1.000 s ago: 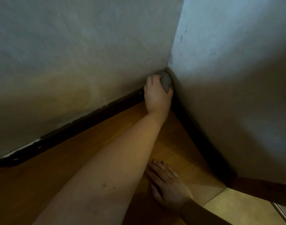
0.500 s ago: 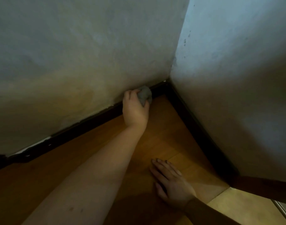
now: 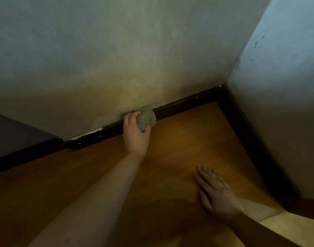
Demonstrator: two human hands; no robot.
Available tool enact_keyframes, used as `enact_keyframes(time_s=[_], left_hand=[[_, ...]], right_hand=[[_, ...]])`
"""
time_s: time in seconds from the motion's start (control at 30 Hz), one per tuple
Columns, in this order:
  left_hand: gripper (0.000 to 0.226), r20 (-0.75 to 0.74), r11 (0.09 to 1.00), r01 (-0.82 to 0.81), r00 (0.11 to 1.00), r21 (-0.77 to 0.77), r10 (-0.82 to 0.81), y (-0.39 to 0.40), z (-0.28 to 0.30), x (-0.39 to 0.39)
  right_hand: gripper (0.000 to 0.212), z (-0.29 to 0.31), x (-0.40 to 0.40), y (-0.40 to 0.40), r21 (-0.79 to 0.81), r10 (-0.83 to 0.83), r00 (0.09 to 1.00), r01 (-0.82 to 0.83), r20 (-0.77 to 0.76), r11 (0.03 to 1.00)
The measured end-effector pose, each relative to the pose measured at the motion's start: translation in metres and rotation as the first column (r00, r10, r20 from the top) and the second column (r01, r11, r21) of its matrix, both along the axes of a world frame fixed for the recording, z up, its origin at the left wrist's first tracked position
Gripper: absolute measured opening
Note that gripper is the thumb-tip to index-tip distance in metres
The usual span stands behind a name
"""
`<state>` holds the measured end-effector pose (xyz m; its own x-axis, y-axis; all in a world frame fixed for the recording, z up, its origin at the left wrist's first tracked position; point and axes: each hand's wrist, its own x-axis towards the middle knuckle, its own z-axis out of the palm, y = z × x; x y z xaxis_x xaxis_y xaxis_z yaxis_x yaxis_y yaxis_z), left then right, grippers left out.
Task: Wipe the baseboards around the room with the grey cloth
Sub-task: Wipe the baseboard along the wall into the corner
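The fingers (image 3: 130, 118) of the left hand (image 3: 135, 134) are curled round a bunched grey cloth (image 3: 146, 118), with the thumb closing on its lower edge, so the cloth is gripped in a wad and pressed against the dark baseboard (image 3: 186, 104) at the foot of the rear wall (image 3: 117, 50). The top of the wad reaches the seam where the baseboard meets the wall. The left forearm runs back from that hand toward the lower left of the view, bare and stretched out over the wooden floor (image 3: 179, 136).

The right hand (image 3: 217, 191) lies flat on the floor, palm down, fingers straight and slightly spread, holding nothing; it is well apart from the cloth and nearer the side wall (image 3: 281, 86). A dark sleeve covers that arm from just past the wrist.

The baseboard continues along the rear wall to the corner on the right, where it meets a second dark strip along the side wall. Left of the gripping hand its upper edge shows pale, chipped patches, possibly flaked paint, though the dim light makes that hard to judge. At lower right the wood gives way to a lighter floor surface.
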<state>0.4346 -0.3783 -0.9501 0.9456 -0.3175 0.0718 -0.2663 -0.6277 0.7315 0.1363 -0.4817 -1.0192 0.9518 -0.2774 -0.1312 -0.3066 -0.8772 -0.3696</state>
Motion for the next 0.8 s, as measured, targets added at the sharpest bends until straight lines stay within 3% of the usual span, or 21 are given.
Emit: enact_keyframes(time_s=[0.6,0.8], left_hand=[[0.039,0.001,0.958,-0.237,0.971,0.164,0.240,0.158,0.013,0.043],[0.042,0.003,0.918,-0.379,0.924,0.113,0.381,0.184,0.022,0.053]], right_hand=[[0.059,0.000,-0.005,0.004,-0.003,-0.007,0.991,0.007,-0.131,1.000],[0.065,0.000,0.007,0.003,-0.054,-0.011,0.982,0.001,-0.187,0.999]])
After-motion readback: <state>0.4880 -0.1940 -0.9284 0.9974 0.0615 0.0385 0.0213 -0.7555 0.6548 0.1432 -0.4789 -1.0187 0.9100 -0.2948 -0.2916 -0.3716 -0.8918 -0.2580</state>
